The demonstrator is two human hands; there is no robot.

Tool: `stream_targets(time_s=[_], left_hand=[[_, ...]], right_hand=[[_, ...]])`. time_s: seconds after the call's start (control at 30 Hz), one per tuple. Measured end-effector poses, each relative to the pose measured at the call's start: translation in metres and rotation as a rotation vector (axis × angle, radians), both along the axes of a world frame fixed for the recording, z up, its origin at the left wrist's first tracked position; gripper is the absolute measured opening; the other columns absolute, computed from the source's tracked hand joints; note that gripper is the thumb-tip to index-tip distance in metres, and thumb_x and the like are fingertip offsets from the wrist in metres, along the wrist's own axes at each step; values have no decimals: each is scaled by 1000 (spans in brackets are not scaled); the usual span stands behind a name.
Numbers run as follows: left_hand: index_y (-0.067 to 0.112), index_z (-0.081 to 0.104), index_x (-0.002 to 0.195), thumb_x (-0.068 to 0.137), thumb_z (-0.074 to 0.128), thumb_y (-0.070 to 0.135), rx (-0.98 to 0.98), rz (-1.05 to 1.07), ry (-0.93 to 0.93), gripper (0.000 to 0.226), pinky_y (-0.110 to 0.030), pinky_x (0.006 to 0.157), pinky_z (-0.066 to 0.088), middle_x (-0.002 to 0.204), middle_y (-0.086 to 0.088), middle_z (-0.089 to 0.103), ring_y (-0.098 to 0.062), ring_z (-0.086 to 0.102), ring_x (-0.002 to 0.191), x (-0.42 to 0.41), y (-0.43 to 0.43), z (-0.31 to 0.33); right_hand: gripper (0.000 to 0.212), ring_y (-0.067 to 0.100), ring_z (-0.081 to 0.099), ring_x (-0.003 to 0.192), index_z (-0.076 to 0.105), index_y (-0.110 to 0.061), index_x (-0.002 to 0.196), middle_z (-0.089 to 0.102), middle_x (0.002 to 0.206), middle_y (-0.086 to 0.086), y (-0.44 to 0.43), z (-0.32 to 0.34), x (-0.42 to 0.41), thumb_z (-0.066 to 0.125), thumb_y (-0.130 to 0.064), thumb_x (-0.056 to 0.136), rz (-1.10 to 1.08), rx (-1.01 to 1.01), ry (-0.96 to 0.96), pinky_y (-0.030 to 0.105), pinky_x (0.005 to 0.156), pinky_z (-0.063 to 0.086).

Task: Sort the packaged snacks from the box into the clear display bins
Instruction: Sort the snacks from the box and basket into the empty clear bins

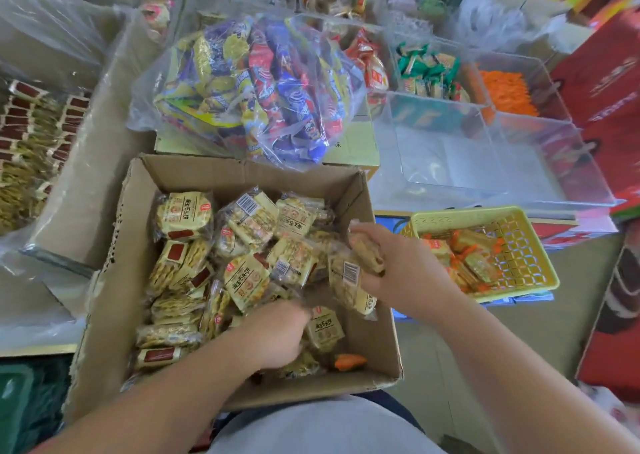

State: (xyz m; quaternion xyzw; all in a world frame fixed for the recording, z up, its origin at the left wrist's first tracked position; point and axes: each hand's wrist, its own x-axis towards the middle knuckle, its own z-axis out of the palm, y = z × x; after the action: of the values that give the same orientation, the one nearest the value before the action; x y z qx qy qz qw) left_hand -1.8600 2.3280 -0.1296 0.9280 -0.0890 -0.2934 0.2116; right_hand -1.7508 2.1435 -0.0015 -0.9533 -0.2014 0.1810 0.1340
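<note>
An open cardboard box [114, 280] in front of me holds several pale yellow snack packets [183, 216]. My right hand [398, 266] grips a bunch of these packets [349, 280] over the box's right side. My left hand [280, 335] is down among the packets near the box's front, fingers curled into the pile; its grip is blurred. One orange packet [349, 361] lies in the box's front right corner. Clear display bins [485, 162] stand beyond the box to the right, the nearest one without snacks.
A yellow plastic basket [530, 242] with orange packets sits right of the box. A clear bag of blue, red and yellow snacks [256, 86] lies on a carton behind it. Farther bins hold green [426, 69] and orange [505, 93] packets. Red cartons [609, 82] stand at right.
</note>
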Motion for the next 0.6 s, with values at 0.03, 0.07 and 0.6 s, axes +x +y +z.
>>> stream_targets(time_s=[0.03, 0.07, 0.6], left_hand=[[18, 61, 127, 92, 66, 12, 3, -31, 22, 35, -18, 64, 42, 98, 6, 53, -8, 55, 78, 5, -2, -6], [17, 58, 133, 90, 66, 7, 13, -63, 25, 45, -18, 68, 45, 104, 4, 55, -10, 57, 84, 11, -4, -12], [16, 58, 131, 92, 65, 51, 225, -48, -104, 53, -41, 82, 59, 123, -6, 60, -27, 66, 105, 39, -22, -50]], right_hand=[[74, 10, 61, 65, 38, -53, 141, 68, 81, -8, -10, 5, -3, 69, -34, 76, -56, 62, 11, 30, 56, 52], [74, 10, 61, 62, 39, -55, 138, 69, 81, -8, -20, 8, -7, 70, -33, 74, -107, 129, 19, 31, 56, 53], [66, 39, 50, 53, 55, -55, 125, 71, 116, -14, -68, -15, -65, 67, -15, 75, -611, 733, 125, 44, 48, 46]])
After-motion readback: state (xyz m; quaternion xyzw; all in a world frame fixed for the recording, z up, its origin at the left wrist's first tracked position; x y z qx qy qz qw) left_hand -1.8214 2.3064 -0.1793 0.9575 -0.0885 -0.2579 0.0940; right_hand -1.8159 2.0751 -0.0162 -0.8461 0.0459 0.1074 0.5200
